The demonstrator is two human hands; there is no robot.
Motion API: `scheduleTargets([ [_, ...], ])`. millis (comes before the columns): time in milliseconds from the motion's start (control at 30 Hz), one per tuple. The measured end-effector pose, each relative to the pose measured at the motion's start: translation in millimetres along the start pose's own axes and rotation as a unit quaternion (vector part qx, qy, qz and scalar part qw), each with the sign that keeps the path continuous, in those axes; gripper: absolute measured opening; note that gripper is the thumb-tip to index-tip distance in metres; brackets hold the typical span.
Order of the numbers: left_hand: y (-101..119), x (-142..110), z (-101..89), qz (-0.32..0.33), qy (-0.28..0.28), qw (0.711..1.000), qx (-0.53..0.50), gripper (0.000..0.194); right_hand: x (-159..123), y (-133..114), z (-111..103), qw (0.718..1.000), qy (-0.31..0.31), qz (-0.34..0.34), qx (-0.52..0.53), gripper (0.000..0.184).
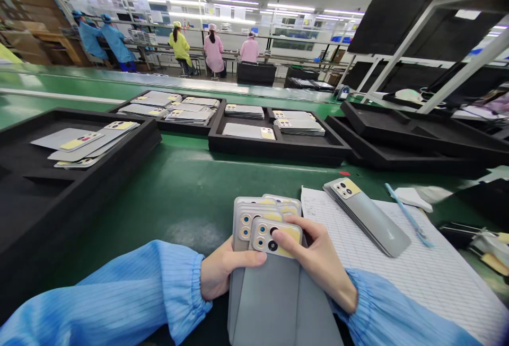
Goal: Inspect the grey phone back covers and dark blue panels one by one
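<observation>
At the near edge of the tabletop, a bunch of gray panels with camera cut-outs stood between the two hands, its top ends fanned unevenly. The left hand was clamped on the bunch's left side, thumb across the front panel; the right hand gripped its upper right, thumb on the front panel's camera plate. Toward the near right corner, a ruled sheet carried a neater stack, a blue pen near it. Along the left side, a black tray bore a loose pile. Nearer the far edge, a middle tray held tidy stacks, and a rear tray a more crowded lot; to the right, two black trays lay askew, one on the other. The work looked partway along: many panels already lay in trays, while the bunch in hand was neither squared nor set down. Beyond the far edge, co-workers sat apart.
</observation>
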State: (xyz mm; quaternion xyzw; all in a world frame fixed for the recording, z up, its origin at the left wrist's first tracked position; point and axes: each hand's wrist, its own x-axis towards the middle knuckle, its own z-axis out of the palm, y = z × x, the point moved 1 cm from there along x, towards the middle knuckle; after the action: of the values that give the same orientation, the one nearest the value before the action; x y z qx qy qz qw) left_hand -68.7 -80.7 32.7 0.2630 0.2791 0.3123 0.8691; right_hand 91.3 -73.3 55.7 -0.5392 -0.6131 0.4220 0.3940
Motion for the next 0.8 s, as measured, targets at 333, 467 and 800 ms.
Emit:
scheduleTargets([
  [333,-1.0,1.2,-1.8,0.011,-0.004,1.0,-0.01,0.045,-2.8,-1.5,0.7,0.999,-0.052,-0.007,0.006,0.03],
  [467,-0.6,1.3,-2.3,0.009,-0.001,1.0,-0.014,0.042,-1.9,0.4,-0.7,0.998,-0.048,-0.024,-0.016,0.03],
  [800,0.7,-0.4,0.1,0.005,0.023,1.0,-0.008,0.044,-2.8,-1.3,-0.8,0.998,-0.056,-0.008,-0.018,0.027],
])
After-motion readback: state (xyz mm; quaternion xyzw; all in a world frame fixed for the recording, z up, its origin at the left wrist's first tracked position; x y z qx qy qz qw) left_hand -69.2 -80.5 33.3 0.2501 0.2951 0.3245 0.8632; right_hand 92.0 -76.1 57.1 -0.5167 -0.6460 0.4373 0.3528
